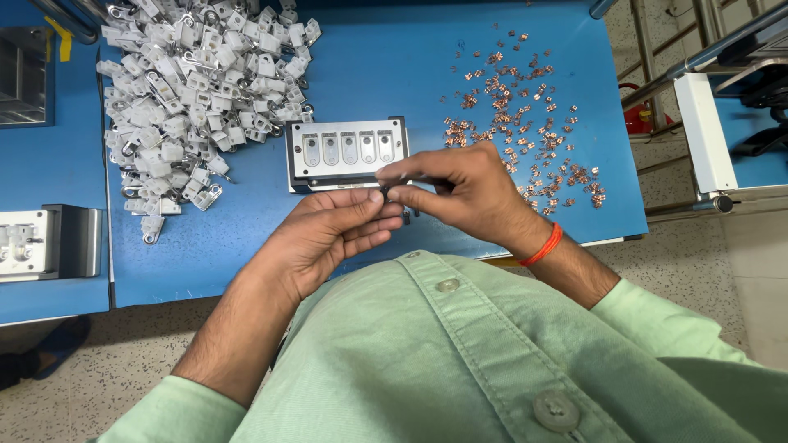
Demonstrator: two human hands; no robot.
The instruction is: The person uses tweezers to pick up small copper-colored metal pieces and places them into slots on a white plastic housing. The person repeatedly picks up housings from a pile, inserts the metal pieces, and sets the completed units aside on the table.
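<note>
My left hand (328, 234) and my right hand (464, 189) meet just in front of a metal fixture block (349, 152) on the blue table (246, 238). Both sets of fingertips pinch one small dark part (386, 191) between them; its shape is too small to tell. The fixture holds a row of several white-and-metal pieces in its slots. An orange thread band (543, 246) circles my right wrist.
A large heap of white plastic parts with metal clips (193, 90) covers the table's back left. Small copper pieces (525, 115) lie scattered at the right. Another metal fixture (45, 242) sits on the left table. A metal frame and white post (702, 123) stand at the right.
</note>
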